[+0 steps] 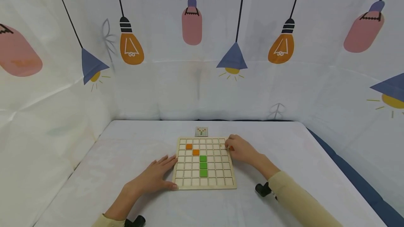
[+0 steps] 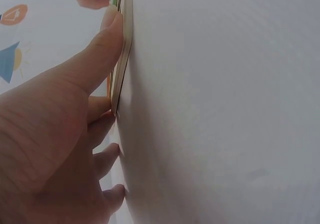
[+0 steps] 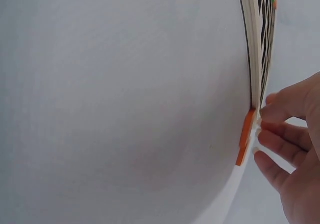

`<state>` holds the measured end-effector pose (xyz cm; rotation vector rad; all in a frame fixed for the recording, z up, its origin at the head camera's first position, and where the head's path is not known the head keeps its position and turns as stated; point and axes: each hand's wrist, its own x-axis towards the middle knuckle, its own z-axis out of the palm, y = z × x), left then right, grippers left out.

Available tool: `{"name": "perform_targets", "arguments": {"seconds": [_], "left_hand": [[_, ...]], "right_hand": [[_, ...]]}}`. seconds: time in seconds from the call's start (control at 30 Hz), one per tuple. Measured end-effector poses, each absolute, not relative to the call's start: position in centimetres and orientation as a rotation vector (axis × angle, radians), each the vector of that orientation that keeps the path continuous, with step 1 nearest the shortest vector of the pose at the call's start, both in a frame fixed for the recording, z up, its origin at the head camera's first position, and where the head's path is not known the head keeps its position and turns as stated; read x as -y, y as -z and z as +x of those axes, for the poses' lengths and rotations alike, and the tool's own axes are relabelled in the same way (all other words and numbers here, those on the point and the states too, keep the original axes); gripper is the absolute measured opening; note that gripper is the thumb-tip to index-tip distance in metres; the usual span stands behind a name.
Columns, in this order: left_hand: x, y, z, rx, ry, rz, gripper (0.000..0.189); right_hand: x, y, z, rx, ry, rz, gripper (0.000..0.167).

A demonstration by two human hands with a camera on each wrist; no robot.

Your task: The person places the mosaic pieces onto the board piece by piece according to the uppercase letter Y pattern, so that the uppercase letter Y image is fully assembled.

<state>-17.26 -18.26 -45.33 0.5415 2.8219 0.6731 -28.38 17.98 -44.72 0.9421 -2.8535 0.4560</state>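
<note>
A square wooden grid board (image 1: 189,175) lies on the table. Two orange tiles (image 1: 195,152) sit diagonally in its upper left part, and a column of green tiles (image 1: 203,165) runs below them. My left hand (image 1: 153,175) rests at the board's left side, fingers extended, thumb at the near left corner. At the far right corner is my right hand (image 1: 242,150), its fingers bent close together by the board's edge. In the right wrist view, orange pieces (image 3: 247,127) lie beside the board under those fingertips. Whether the fingertips pinch one is hidden.
A small card (image 1: 201,131) with a grid pattern lies just beyond the board. The white table (image 1: 135,143) meets a fabric wall (image 1: 170,90) printed with lamps at the back and left. Black devices (image 1: 263,189) are at both wrists.
</note>
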Motion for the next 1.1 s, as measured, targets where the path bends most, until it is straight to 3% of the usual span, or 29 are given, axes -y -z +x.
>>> {"name": "perform_targets", "arguments": {"seconds": [0.6, 1.1], "left_hand": [[18.3, 45.1, -17.0, -2.818, -0.680, 0.542, 0.101], [18.3, 45.3, -17.2, -2.820, -0.685, 0.550, 0.101]], "right_hand": [[-19.1, 44.3, -28.3, 2.967, -0.447, 0.911, 0.033], [-19.5, 44.4, -28.0, 2.909, -0.461, 0.937, 0.025]]}}
